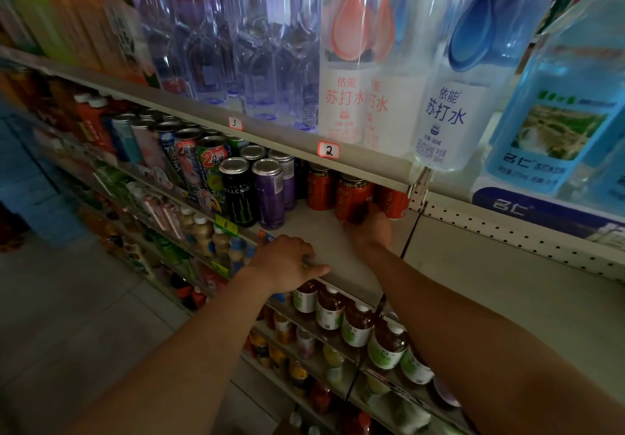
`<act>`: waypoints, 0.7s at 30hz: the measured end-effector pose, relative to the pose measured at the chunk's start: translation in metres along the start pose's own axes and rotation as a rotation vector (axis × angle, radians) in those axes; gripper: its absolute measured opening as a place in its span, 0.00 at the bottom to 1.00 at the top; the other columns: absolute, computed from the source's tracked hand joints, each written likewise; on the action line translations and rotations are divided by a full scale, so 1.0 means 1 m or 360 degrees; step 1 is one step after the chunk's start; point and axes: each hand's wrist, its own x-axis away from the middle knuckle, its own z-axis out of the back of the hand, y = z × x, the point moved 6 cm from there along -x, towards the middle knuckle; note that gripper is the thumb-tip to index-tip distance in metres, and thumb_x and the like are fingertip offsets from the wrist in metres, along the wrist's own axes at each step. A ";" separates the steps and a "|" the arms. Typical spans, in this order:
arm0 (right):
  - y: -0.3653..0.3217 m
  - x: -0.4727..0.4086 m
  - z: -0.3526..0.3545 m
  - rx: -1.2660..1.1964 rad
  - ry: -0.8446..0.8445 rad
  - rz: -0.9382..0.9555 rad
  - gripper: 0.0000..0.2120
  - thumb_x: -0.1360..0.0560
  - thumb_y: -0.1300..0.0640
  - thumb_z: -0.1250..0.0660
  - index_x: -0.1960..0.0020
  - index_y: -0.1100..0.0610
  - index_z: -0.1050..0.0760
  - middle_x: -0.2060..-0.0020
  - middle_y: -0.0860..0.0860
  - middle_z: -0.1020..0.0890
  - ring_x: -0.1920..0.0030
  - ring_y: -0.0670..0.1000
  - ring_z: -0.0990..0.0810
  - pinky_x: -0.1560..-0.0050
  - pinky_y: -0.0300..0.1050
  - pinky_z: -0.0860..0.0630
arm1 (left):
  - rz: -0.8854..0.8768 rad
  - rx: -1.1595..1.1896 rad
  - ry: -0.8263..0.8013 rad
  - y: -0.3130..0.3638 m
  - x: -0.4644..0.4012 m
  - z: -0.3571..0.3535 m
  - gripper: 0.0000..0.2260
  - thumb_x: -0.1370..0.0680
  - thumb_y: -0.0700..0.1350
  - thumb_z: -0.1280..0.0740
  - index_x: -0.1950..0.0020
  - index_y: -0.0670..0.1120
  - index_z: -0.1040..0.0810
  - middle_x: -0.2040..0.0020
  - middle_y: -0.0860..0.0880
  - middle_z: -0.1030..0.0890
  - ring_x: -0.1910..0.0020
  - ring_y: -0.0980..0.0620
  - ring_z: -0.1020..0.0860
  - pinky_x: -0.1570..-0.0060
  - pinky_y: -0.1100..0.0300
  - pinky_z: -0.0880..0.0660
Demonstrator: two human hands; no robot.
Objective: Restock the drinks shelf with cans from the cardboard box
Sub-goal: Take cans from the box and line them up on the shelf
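Note:
On the grey drinks shelf [334,242] stand three red cans: one at the back left [319,189], one in front [351,194], one at the right [394,203]. My right hand [370,223] reaches deep into the shelf and grips the front red can from below, fingers curled round its base. My left hand [287,262] rests on the shelf's front edge with fingers spread and holds nothing. The cardboard box is out of view.
Left of the red cans stand a purple can [270,194], a black can [238,191] and several other cans. Water bottles [345,62] fill the shelf above. Tea bottles [356,324] line the shelf below. A perforated white shelf [507,265] lies to the right.

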 end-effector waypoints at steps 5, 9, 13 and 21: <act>0.001 0.003 0.002 0.0008 -0.0120 -0.0107 0.26 0.30 0.49 0.26 0.35 0.56 0.27 0.43 0.54 0.18 0.43 0.57 0.19 0.50 0.42 0.27 | -0.0062 0.0069 0.0014 0.000 0.007 -0.002 0.24 0.23 0.67 0.41 0.33 0.56 0.26 0.31 0.56 0.28 0.31 0.52 0.33 0.27 0.37 0.49; -0.032 0.059 0.039 -0.0212 0.0178 0.0160 0.26 0.30 0.51 0.25 0.36 0.58 0.28 0.44 0.51 0.20 0.47 0.53 0.20 0.52 0.43 0.25 | -0.0348 0.0384 0.0778 -0.016 0.047 -0.006 0.19 0.21 0.53 0.35 0.31 0.49 0.27 0.30 0.49 0.29 0.28 0.49 0.34 0.26 0.47 0.40; -0.060 0.180 0.024 -0.0502 -0.0118 0.0844 0.05 0.23 0.57 0.32 0.49 0.57 0.23 0.57 0.48 0.19 0.60 0.47 0.20 0.61 0.41 0.24 | 0.0015 0.0764 0.1027 -0.064 0.101 -0.078 0.09 0.21 0.46 0.34 0.43 0.45 0.21 0.48 0.52 0.21 0.48 0.56 0.22 0.49 0.62 0.25; 0.191 0.344 -0.214 0.0639 -0.1920 0.0335 0.10 0.25 0.51 0.34 0.47 0.54 0.21 0.54 0.51 0.17 0.53 0.52 0.18 0.49 0.47 0.22 | 0.1031 0.0909 -0.0035 -0.155 0.226 -0.397 0.05 0.25 0.40 0.34 0.55 0.42 0.18 0.56 0.42 0.16 0.54 0.44 0.17 0.55 0.56 0.24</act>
